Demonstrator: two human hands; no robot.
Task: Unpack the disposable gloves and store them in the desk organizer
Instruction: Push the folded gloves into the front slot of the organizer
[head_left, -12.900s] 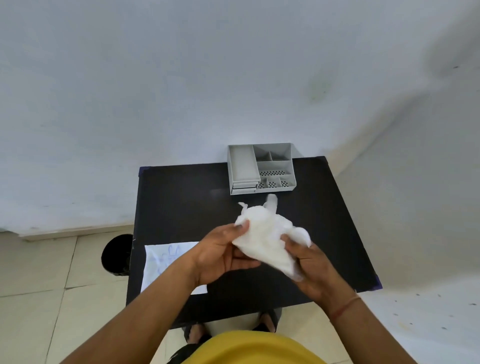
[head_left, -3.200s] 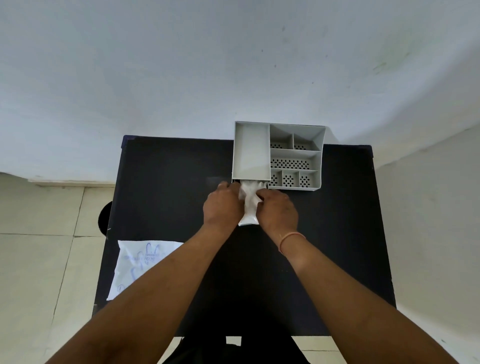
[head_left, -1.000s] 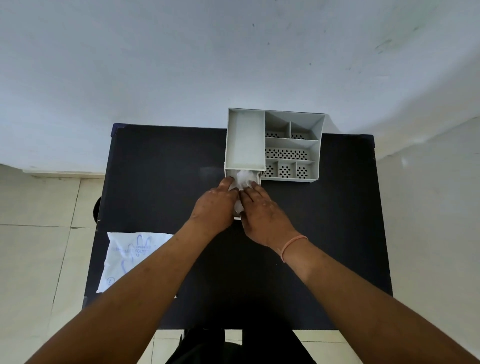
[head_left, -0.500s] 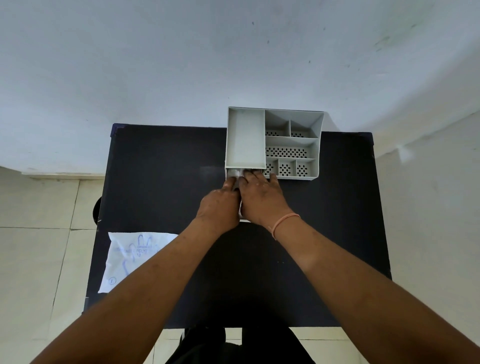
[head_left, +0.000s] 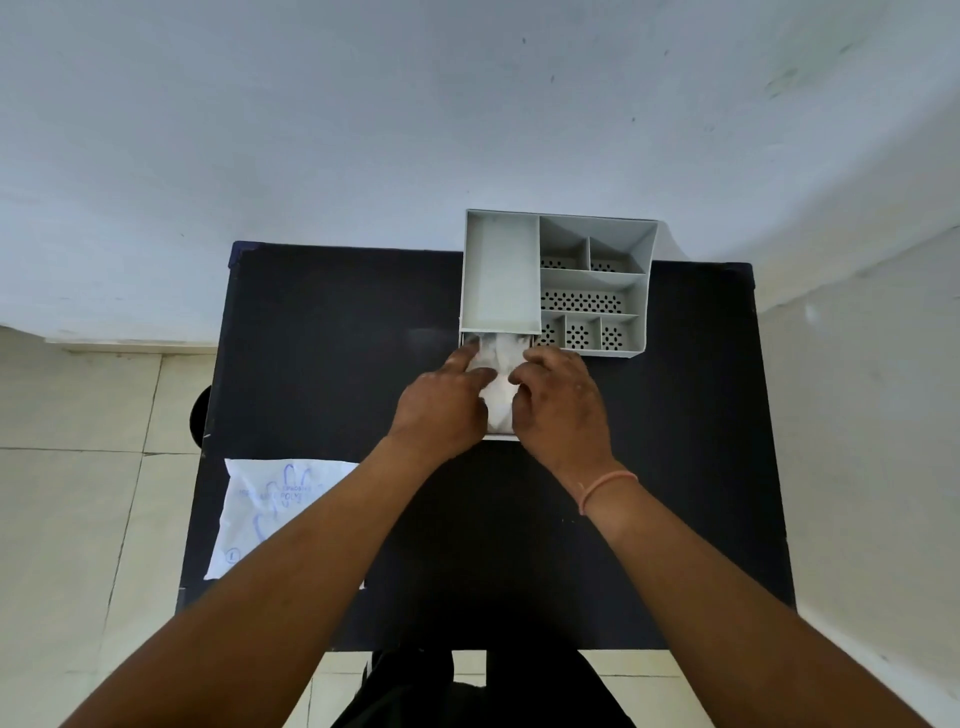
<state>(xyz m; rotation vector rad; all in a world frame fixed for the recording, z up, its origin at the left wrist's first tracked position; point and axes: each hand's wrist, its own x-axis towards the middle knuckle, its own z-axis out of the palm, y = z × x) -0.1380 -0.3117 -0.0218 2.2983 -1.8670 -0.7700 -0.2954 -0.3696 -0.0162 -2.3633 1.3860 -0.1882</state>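
Note:
The grey desk organizer (head_left: 501, 275) stands at the far edge of the black table (head_left: 337, 322), against the wall. Its small drawer (head_left: 501, 438) is pulled out toward me under the long left compartment. A wad of white disposable gloves (head_left: 498, 387) lies in the drawer. My left hand (head_left: 444, 402) presses the wad from the left, its forefinger reaching the drawer's far left corner. My right hand (head_left: 563, 402) holds the wad from the right with curled fingers. Both hands hide most of the drawer.
The flat glove package (head_left: 275, 512), white with blue print, lies on the table's near left, partly over the edge. A dark round bin (head_left: 200, 415) stands on the tiled floor left of the table. Several small perforated compartments (head_left: 582, 301) fill the organizer's right side.
The gloves went from a loose wad held above the table into the drawer. Over the last half second my hands drew back and apart, uncovering the white wad between them.

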